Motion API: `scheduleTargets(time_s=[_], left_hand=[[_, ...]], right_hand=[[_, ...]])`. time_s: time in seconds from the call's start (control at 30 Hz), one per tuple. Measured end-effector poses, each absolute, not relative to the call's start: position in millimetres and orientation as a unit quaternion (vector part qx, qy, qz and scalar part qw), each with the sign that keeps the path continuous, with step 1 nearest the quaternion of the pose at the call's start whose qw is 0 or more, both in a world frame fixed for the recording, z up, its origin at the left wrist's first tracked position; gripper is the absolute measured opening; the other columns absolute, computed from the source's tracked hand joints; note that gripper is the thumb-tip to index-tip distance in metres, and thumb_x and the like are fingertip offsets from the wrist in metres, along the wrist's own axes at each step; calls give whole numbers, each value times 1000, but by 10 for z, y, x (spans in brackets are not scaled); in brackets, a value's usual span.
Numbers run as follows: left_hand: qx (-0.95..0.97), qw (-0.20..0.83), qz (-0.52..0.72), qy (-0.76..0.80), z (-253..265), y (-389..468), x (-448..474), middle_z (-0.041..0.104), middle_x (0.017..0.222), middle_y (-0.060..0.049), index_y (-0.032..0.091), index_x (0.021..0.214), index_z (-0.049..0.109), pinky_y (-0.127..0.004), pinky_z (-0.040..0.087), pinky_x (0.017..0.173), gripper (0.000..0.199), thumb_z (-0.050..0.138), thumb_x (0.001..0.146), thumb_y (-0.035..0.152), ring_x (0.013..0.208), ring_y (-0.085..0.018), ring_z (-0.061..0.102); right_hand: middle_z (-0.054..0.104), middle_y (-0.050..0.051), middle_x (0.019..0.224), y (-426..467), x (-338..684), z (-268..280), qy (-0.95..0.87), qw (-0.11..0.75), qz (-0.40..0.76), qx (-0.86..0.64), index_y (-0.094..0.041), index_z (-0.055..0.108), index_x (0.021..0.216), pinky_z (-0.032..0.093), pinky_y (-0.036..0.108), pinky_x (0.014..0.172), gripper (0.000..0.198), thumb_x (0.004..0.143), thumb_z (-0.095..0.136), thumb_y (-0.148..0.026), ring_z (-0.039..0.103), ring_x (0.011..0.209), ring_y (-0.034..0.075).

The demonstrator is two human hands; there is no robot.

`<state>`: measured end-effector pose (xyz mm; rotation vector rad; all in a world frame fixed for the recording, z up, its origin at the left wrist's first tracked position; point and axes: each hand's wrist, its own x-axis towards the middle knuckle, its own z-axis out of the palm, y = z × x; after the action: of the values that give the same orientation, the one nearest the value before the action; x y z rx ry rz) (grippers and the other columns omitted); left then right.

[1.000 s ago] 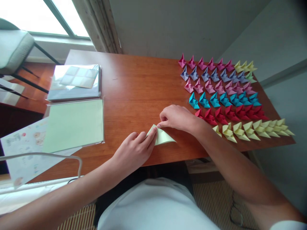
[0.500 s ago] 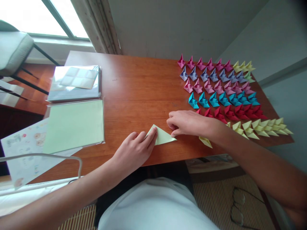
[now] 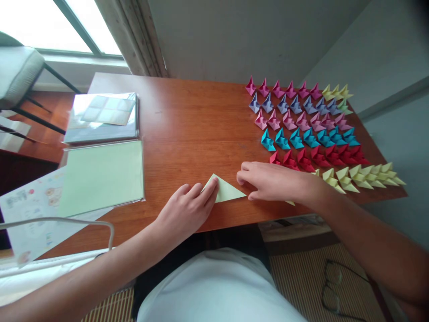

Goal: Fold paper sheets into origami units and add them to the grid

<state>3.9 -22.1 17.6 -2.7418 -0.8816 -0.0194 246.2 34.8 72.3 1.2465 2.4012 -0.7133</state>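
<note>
Folded paper (image 3: 228,191), green sheets (image 3: 103,176) inside clear packet (image 3: 143,179)

Slender fingers and slim wrists mark both the left hand (image 3: 189,203) and the right hand (image 3: 268,181), each running back into a smooth, bare forearm. Nearer the body than the grip, and between the forearms, is a plain white top (image 3: 217,286), softly creased; black legwear (image 3: 161,258) shows at its edge.
</note>
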Motion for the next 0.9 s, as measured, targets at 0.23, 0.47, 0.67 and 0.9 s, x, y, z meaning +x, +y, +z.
scheduleTargets(time_s=[0.23,0.47,0.67,0.9], left_hand=[[-933,37,16,-358,254,-229,51,54,150,-8,14,137,59,-36,54,74,45,51,93,9,93,-22,62],[-900,-61,-66,-428,214,-317,141,58,145,-9,15,132,61,-41,54,90,40,53,93,11,111,-27,59],[-865,-113,-121,-473,209,-297,184,51,150,-15,17,138,56,-46,52,102,44,58,95,26,127,-30,53],[-859,-136,-116,-480,288,-247,194,51,150,-14,22,142,51,-46,56,98,61,70,87,43,125,-31,59]], right_hand=[[71,6,94,-80,2239,512,780,81,-161,599,-19,59,94,36,31,64,18,90,69,-35,67,89,24],[66,2,91,-286,2255,267,735,-51,-213,642,-22,55,86,39,30,70,18,86,72,-25,61,86,20],[65,1,87,-326,2208,251,709,-138,-253,644,-23,53,83,41,29,70,12,89,63,-18,60,82,19],[68,0,85,-305,2186,418,676,-282,-292,615,-22,60,88,46,27,69,5,90,58,-18,63,74,16]])
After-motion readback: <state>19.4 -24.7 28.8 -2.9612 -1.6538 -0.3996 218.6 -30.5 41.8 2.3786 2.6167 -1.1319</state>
